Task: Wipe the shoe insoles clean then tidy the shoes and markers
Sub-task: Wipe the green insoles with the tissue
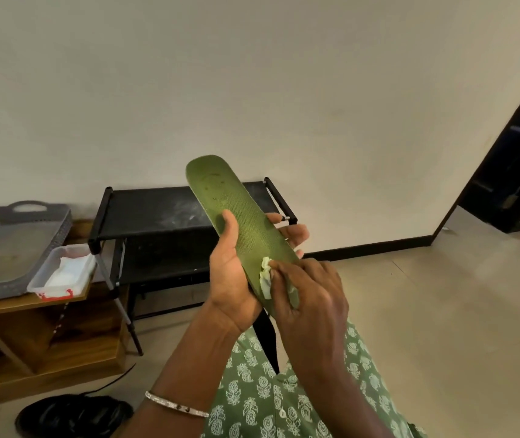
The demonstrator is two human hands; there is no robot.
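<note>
1. Insole: green, its upper face finely dotted, with a few dark marks near the toe. I hold it up in front of me, above my lap. The toe end points up and away to the left and the heel end sits low, toward me.

2. Left grip: wrapped round the insole's middle from beneath. My thumb lies on the top face at the left edge and my fingertips show past the right edge. A silver bracelet is on this wrist.

3. Right grip: narrow, my fingers curled on a wipe and pressing it onto the heel part of the insole.

4. Wipe: pale and crumpled, touching the insole. It is mostly hidden under my fingers.

5. Shoe: black, on the floor at lower left, near the foot of the desk.

6. Shoe rack: black, standing against the wall behind the insole. The top tier has pale dusty smears.

7. Desk: low and wooden, left of the rack. It carries items 8 and 9.

8. Tray: grey basket type with perforated walls and a handle cut-out at the far end.

9. Box: clear plastic with white folded sheets inside and red marking on its front. It sits at the desk's edge, just beside the tray.

10. Garment: green with a white print, over my lap.

11. Door: dark, at far right.
</note>
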